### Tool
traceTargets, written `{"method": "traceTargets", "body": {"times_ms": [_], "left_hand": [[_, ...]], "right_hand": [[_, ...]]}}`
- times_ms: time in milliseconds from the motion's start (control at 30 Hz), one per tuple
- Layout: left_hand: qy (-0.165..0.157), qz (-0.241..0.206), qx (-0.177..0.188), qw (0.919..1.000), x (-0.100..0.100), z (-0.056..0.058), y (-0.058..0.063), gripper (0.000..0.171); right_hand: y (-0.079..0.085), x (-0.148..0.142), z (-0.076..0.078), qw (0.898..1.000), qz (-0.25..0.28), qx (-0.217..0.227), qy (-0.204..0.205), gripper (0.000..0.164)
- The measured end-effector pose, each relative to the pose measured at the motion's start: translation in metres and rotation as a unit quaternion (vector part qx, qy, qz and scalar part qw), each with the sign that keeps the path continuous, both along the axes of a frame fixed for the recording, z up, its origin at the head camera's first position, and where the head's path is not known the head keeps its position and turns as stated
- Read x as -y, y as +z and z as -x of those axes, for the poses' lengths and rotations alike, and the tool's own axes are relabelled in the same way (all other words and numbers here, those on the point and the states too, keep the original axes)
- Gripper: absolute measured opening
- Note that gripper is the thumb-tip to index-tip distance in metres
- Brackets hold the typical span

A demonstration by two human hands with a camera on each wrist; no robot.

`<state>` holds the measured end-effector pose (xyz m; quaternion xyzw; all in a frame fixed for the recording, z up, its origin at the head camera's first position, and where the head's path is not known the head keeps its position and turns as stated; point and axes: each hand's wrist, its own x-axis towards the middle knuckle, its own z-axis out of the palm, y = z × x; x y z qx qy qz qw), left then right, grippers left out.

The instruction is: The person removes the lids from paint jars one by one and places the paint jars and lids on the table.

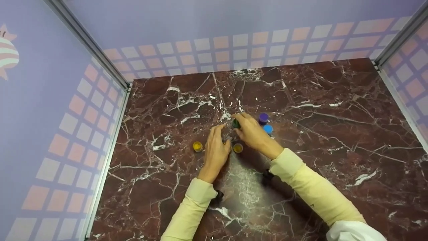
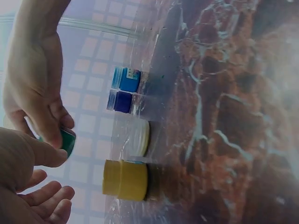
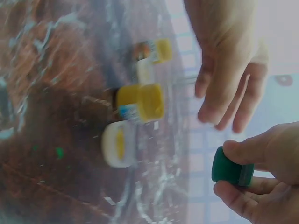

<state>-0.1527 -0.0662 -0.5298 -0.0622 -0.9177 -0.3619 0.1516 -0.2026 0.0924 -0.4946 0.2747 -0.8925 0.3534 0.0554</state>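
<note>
My right hand (image 1: 252,132) pinches a small green jar (image 3: 229,167) between thumb and fingers, holding it above the table. Close by on the left, my left hand (image 1: 216,149) has loosely extended fingers and nothing in them. The right wrist view shows a gap between its fingertips and the green jar. A yellow jar (image 2: 125,179) stands below the hands, as does a pale, shallow round piece (image 3: 119,144) with yellow in it. A purple jar (image 1: 263,117) and a blue jar (image 1: 268,129) stand side by side just beyond the right hand.
Another yellow-topped jar (image 3: 161,50) stands beside a pale round piece (image 3: 145,70) in the right wrist view. The table (image 1: 334,140) has a dark red marbled top with small white bits scattered behind the hands. Panels (image 1: 234,20) enclose its back and sides.
</note>
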Motion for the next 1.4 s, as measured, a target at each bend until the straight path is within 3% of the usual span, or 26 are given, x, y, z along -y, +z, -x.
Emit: {"method": "traceTargets", "body": {"times_ms": [233, 600, 833, 1200, 1400], "left_hand": [[-0.023, -0.056, -0.049, 0.997, -0.008, 0.0, 0.009, 0.045], [-0.055, -0.145, -0.1, 0.9828, -0.02, -0.014, 0.026, 0.041], [-0.068, -0.178, -0.11, 0.9756, -0.025, -0.021, 0.028, 0.037], [-0.075, -0.172, -0.125, 0.9742, -0.031, -0.031, 0.025, 0.037], [-0.095, -0.186, -0.118, 0.9709, -0.033, -0.035, 0.023, 0.034]], "right_hand": [[0.024, -0.002, -0.012, 0.999, 0.027, -0.007, 0.016, 0.047], [0.05, -0.012, -0.036, 0.998, 0.056, 0.028, 0.022, 0.051], [0.056, -0.018, -0.044, 0.997, 0.064, 0.01, 0.035, 0.051], [0.058, -0.029, -0.057, 0.998, 0.059, 0.009, 0.031, 0.053], [0.057, -0.033, -0.064, 0.998, 0.064, 0.004, 0.024, 0.045]]}}
